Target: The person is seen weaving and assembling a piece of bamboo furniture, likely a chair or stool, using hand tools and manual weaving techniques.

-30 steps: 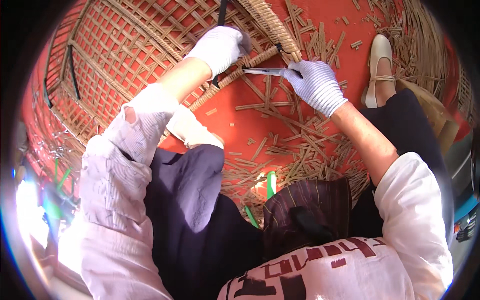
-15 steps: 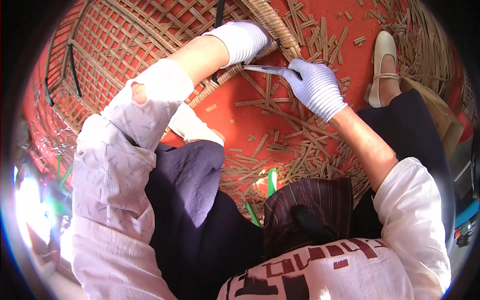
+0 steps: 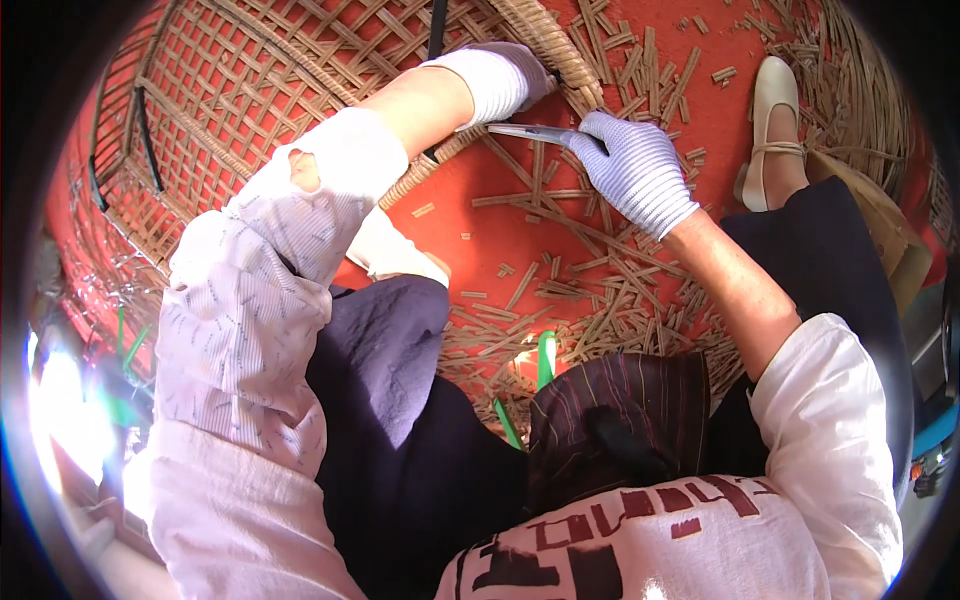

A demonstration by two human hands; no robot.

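Note:
A large brown wicker basket (image 3: pixel 290 75) with open latticework lies at the upper left, its thick braided rim toward me. My left hand (image 3: pixel 508 80), in a striped white glove, is curled over that rim; its fingertips are mostly hidden. In my right hand (image 3: pixel 635 170), also gloved, is a slim silver blade tool (image 3: pixel 528 133), the fingers closed round its handle end. The blade points left, with its tip beside the rim just below my left hand. Whether the tip touches the weave I cannot tell.
Cut brown strips (image 3: pixel 620 310) litter the red floor covering (image 3: pixel 420 225). A bundle of long strips (image 3: pixel 855 90) lies at the upper right beside a cream shoe (image 3: pixel 774 110). Thin green legs (image 3: pixel 546 360) show near my dark striped apron (image 3: pixel 620 415).
My left hand and forearm have shifted slightly right along the rim. The right hand, still closed on the blade tool, has moved up a little.

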